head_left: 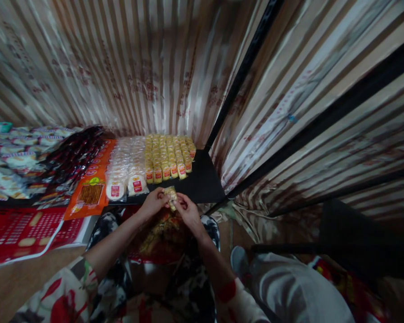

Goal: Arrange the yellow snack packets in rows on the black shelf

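Note:
Between my two hands, over the front edge of the black shelf (207, 179), is a small yellow snack packet (170, 195) in a clear wrapper. My left hand (154, 202) pinches its left side, and the fingers of my right hand (187, 210) close on its right side. Just beyond them stand rows of similar yellow snack packets (168, 154) with red and white labels. Below my hands, a red bag (161, 233) holds a heap of yellowish packets, partly hidden by my arms and dim.
Left along the shelf lie clear packets with round white snacks (115, 190), an orange snack bag (89, 193), dark packets (72, 157) and white packets (18, 157). Striped sheeting (138, 67) and a black pole (242, 76) stand behind. At right is another person's leg (289, 287).

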`<state>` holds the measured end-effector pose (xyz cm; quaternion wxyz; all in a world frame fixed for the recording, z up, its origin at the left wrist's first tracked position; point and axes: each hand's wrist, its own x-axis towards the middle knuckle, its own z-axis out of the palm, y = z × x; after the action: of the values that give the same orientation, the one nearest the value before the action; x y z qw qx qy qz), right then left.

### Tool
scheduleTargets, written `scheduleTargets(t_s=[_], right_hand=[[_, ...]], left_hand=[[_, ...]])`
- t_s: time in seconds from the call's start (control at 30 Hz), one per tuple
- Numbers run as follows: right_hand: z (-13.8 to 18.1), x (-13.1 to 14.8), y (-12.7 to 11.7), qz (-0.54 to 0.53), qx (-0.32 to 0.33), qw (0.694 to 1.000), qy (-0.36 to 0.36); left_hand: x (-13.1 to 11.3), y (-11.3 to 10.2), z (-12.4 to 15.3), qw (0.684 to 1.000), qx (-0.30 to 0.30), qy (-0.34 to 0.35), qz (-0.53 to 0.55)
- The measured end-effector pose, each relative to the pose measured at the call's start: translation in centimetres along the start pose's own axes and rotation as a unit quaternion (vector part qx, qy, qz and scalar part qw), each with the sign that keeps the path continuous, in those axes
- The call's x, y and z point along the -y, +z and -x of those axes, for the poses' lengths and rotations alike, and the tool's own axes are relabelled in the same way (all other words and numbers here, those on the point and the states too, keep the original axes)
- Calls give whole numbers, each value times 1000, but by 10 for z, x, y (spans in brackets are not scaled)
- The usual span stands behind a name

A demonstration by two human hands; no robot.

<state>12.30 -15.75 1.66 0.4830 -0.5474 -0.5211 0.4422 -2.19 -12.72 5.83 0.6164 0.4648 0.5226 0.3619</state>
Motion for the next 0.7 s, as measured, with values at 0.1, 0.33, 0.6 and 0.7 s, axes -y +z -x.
scheduleTargets(t_s=[0.1, 0.33, 0.6, 0.7], right_hand=[[4, 8, -8, 119, -58, 986, -98], [5, 17, -22, 164, -69, 964, -199], [-16, 1, -42, -174, -150, 972, 53], [-22, -2, -49, -272, -167, 943, 92]], left_hand=[[-10, 9, -5, 999, -45, -14, -1], [-42, 29, -16, 997, -41, -35, -53], [-33, 57, -35, 994, -78, -2, -73], [-22, 72, -42, 996, -79, -7, -50]])
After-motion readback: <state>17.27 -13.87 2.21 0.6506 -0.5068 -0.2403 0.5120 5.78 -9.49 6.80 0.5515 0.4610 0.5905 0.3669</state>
